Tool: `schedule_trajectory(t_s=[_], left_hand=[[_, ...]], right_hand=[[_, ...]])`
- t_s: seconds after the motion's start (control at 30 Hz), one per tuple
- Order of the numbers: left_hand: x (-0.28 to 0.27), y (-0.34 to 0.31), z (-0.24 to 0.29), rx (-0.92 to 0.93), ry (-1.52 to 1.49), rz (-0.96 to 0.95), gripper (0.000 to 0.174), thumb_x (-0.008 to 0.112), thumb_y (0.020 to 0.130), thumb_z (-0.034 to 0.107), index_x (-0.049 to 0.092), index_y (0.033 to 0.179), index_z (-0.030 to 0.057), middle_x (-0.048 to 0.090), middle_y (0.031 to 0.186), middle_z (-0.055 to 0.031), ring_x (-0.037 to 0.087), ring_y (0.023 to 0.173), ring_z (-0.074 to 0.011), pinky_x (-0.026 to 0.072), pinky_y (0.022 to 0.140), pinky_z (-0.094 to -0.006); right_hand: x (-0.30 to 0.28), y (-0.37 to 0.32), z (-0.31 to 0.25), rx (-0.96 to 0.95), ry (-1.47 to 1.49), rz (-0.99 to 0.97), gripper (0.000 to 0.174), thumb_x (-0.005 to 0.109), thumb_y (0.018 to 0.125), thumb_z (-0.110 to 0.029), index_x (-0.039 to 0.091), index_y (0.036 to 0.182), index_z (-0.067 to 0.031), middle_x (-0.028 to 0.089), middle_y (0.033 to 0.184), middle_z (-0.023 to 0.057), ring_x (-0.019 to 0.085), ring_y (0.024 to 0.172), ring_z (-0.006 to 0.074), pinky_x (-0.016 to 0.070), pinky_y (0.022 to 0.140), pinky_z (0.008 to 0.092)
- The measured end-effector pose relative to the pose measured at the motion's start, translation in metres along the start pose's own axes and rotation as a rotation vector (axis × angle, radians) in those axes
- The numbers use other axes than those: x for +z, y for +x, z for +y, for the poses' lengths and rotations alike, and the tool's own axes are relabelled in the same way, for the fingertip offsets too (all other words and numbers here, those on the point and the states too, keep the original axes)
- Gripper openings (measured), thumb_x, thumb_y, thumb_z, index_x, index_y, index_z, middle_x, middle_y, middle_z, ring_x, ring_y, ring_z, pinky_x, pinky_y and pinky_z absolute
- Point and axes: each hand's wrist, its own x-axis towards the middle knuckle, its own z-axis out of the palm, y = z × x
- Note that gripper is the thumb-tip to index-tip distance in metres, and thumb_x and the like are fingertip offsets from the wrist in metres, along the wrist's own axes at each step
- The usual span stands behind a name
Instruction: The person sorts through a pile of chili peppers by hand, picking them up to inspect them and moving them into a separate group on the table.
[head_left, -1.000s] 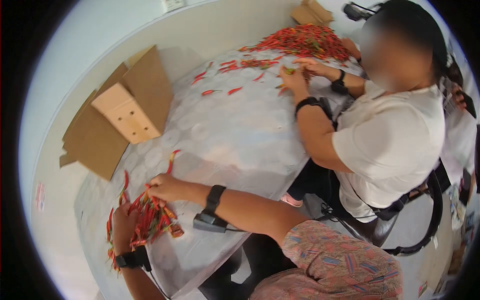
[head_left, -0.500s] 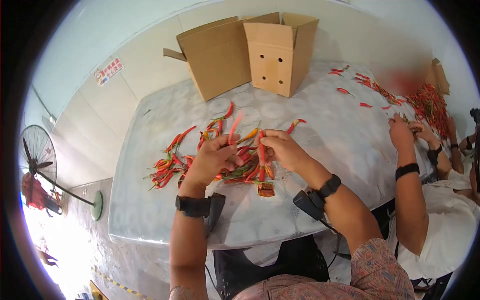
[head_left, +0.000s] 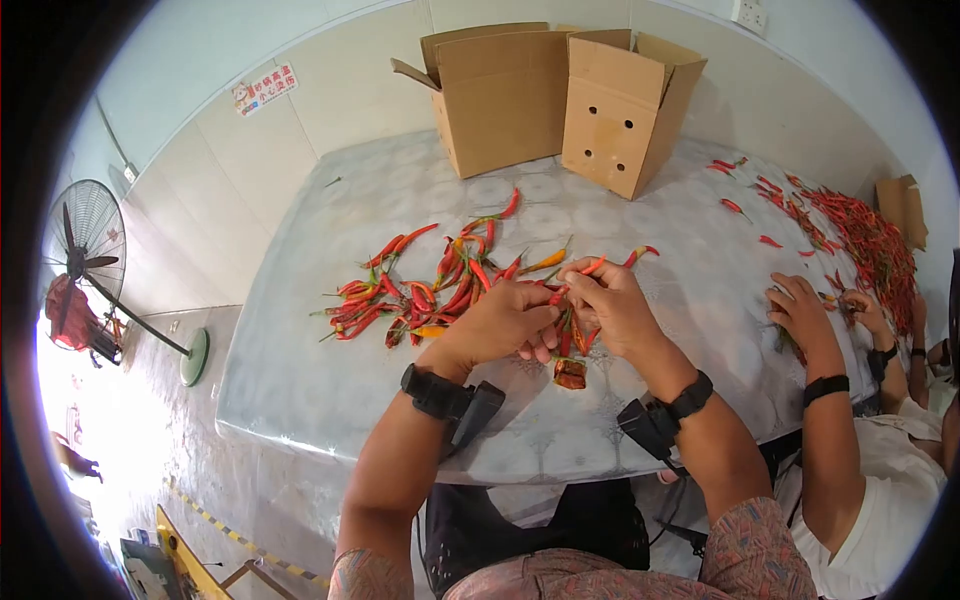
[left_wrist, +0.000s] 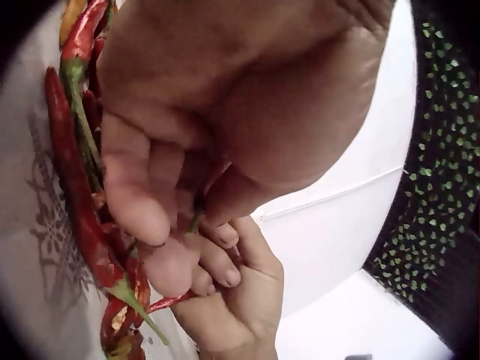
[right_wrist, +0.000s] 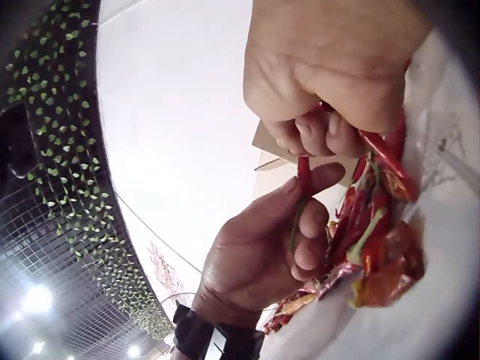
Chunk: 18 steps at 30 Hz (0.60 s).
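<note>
In the head view the left hand and the right hand meet in the middle of the frame, above the near part of the counter. Between them is one red chili, held just above the counter. The fingers of both hands are curled, but this view does not show clearly how they hold it.

The right wrist view shows it better. The chili stands almost upright in the centre of the frame. The fingers of the right hand pinch its red end from above. The thumb and fingers of the left hand pinch its green end from below.

The left wrist view shows only a short green piece of the chili between the curled fingers of the left hand. The right hand is lower in that frame.

Only the head view shows the surroundings. A pile of chilies lies on the counter, from under the hands toward the left of the frame. Two open cardboard boxes stand at the top. A fan is at the left edge. At the right edge are another person's hands, near a long heap of chilies.
</note>
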Motion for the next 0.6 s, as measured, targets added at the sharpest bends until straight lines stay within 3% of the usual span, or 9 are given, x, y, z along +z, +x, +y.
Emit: schedule_trajectory(t_s=[0.17,0.27,0.43,0.53,0.6], left_hand=[[0.001,-0.001,0.003,-0.046,-0.050,0.025,0.021,0.047,0.093,0.019,0.057,0.099,0.0015,0.063,0.074,-0.0059,0.063,0.061,-0.0112,0.0464,0.050,-0.0192],[0.003,0.001,-0.001,0.036,-0.101,0.056,0.023,0.046,0.093,0.021,0.055,0.105,0.0024,0.063,0.079,-0.0056,0.064,0.068,-0.0114,0.0474,0.054,-0.0198],[0.012,0.011,-0.005,0.162,-0.095,0.060,0.019,0.054,0.089,0.022,0.057,0.093,0.0034,0.059,0.076,-0.0019,0.059,0.070,-0.0070,0.0463,0.056,-0.0196],[0.024,0.005,0.009,0.124,-0.121,0.044,0.013,0.051,0.091,0.020,0.052,0.090,0.0066,0.059,0.082,-0.0013,0.060,0.072,-0.0082,0.0476,0.060,-0.0199],[0.027,0.010,0.004,0.096,-0.133,0.050,0.010,0.055,0.088,0.016,0.053,0.089,0.0061,0.059,0.082,-0.0018,0.058,0.068,-0.0072,0.0475,0.060,-0.0198]], right_hand=[[-0.001,0.002,0.001,-0.023,0.023,0.046,0.018,0.056,0.089,-0.017,0.058,0.093,-0.0003,0.051,0.067,0.0003,0.036,0.047,0.0031,0.0267,0.042,0.0183],[-0.004,0.002,-0.002,-0.049,0.106,0.083,0.020,0.054,0.090,-0.020,0.058,0.092,-0.0008,0.050,0.067,0.0001,0.036,0.047,0.0038,0.0277,0.042,0.0188],[-0.009,0.003,-0.009,-0.082,0.363,0.176,0.025,0.047,0.093,-0.027,0.058,0.087,-0.0047,0.046,0.060,-0.0011,0.034,0.045,0.0055,0.0270,0.042,0.0202],[-0.011,0.003,-0.010,-0.096,0.479,0.158,0.027,0.047,0.093,-0.029,0.057,0.085,-0.0057,0.044,0.059,-0.0009,0.032,0.044,0.0061,0.0262,0.043,0.0213],[-0.013,0.002,-0.011,-0.095,0.465,0.134,0.027,0.047,0.092,-0.031,0.055,0.084,-0.0062,0.043,0.058,-0.0009,0.032,0.045,0.0064,0.0257,0.043,0.0223]])
